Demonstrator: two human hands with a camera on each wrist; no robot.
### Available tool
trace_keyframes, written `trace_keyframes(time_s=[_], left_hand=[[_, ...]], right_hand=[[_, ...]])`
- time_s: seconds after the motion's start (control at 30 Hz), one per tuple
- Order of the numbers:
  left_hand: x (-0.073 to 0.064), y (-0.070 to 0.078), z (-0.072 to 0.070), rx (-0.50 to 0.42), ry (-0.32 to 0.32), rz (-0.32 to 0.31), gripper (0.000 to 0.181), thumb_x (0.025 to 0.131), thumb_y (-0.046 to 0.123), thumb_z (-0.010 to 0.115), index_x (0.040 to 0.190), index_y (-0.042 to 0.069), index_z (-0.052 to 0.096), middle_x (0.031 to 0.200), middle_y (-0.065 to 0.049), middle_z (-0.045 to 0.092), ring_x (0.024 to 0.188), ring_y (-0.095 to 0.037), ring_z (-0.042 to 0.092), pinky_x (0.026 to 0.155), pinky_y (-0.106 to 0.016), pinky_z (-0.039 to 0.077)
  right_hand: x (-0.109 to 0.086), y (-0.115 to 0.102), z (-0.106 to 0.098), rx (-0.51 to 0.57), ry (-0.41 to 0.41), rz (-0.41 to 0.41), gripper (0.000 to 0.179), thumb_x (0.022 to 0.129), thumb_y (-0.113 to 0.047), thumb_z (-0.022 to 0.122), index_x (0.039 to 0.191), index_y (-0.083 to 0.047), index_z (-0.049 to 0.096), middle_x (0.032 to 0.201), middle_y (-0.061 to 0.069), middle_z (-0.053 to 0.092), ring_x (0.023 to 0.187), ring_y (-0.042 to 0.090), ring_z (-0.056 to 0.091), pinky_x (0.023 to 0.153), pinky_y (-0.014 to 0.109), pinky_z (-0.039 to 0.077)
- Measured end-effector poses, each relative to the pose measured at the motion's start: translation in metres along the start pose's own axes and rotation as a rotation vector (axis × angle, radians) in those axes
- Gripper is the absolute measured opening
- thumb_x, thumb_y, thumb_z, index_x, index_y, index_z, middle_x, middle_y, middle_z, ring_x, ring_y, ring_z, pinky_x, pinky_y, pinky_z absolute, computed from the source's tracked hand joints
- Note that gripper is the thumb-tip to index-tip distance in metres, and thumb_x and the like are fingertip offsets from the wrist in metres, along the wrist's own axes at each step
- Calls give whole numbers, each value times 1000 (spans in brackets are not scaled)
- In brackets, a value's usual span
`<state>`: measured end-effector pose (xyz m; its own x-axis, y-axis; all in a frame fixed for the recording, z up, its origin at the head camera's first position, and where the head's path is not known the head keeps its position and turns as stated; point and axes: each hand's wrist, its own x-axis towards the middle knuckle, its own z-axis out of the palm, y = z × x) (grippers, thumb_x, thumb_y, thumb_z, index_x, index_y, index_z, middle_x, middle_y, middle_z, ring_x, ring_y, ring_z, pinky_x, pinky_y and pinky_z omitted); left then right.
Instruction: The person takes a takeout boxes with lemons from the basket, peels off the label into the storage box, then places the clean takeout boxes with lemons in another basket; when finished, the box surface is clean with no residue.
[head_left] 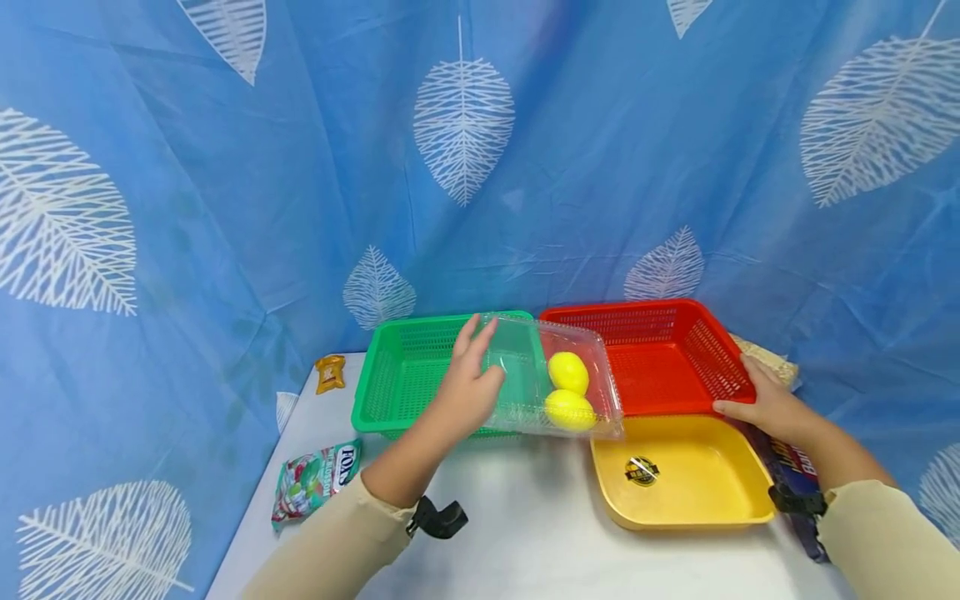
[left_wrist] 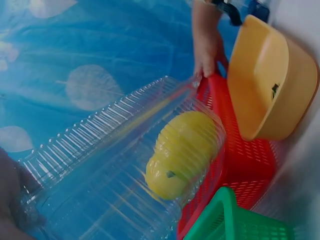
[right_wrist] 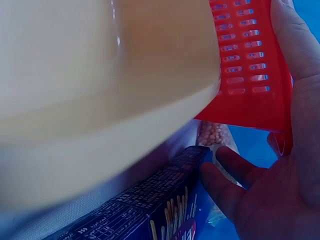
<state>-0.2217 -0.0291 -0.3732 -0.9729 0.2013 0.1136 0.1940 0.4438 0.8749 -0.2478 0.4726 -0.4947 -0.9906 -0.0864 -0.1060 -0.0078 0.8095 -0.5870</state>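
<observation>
My left hand (head_left: 472,387) holds a clear plastic container (head_left: 517,417) by its left end, tilted above the green basket (head_left: 367,392) and the red basket (head_left: 675,400). Two yellow lemons (head_left: 567,372) lie together at its right end; the left wrist view shows the lemons (left_wrist: 185,145) through the clear wall. At the red basket's front right corner, my right hand (head_left: 768,404) grips the rim. In the right wrist view, the thumb lies along the outside of the red basket (right_wrist: 250,105), with some fingers spread below.
A yellow tub (head_left: 690,475) stands before the red basket. Right of it lies a dark blue snack box (right_wrist: 165,200), with a bag (head_left: 765,358) behind. A green candy bag (head_left: 315,483) and a small orange packet (head_left: 330,373) lie at left. A leaf-patterned blue cloth (head_left: 480,233) hangs behind.
</observation>
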Motion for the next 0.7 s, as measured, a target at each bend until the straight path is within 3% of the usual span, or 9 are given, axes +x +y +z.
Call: trace_keyframes(time_s=[0.2, 0.4, 0.47, 0.6, 0.7], left_hand=[[38, 1, 26, -3, -39, -35, 74, 96, 16, 46, 167, 31, 27, 176, 11, 1, 157, -29, 29, 82, -41, 53], [70, 9, 45, -45, -21, -62, 74, 96, 15, 48, 166, 28, 30, 177, 6, 2, 144, -30, 45, 57, -29, 48], [78, 12, 51, -45, -22, -80, 74, 96, 15, 48, 166, 29, 29, 177, 7, 1, 145, -30, 44, 53, -27, 45], [93, 15, 64, -16, -27, -73, 73, 97, 17, 47, 167, 28, 30, 177, 8, 0, 153, -37, 31, 61, -34, 49], [104, 15, 74, 30, -23, -43, 72, 96, 19, 48, 166, 26, 31, 177, 6, 1, 156, -42, 20, 87, -47, 55]], right_hand=[[-5, 2, 6, 4, -3, -6, 120, 90, -49, 76, 164, 6, -1, 154, 41, 19, 123, 57, 43, 96, 74, 49], [-8, 0, 9, 10, -1, 4, 121, 90, -49, 77, 164, 6, -3, 154, 42, 19, 124, 58, 44, 95, 73, 51], [-7, -2, 7, 10, 3, -7, 120, 90, -48, 77, 164, 6, -3, 154, 42, 19, 123, 58, 44, 95, 73, 51], [-3, -5, 3, 17, 4, -15, 119, 91, -47, 77, 164, 4, -2, 155, 40, 20, 124, 56, 44, 96, 72, 51], [-2, -7, 1, 35, 6, -21, 117, 91, -46, 76, 165, 3, -1, 155, 39, 21, 124, 55, 45, 96, 70, 53]])
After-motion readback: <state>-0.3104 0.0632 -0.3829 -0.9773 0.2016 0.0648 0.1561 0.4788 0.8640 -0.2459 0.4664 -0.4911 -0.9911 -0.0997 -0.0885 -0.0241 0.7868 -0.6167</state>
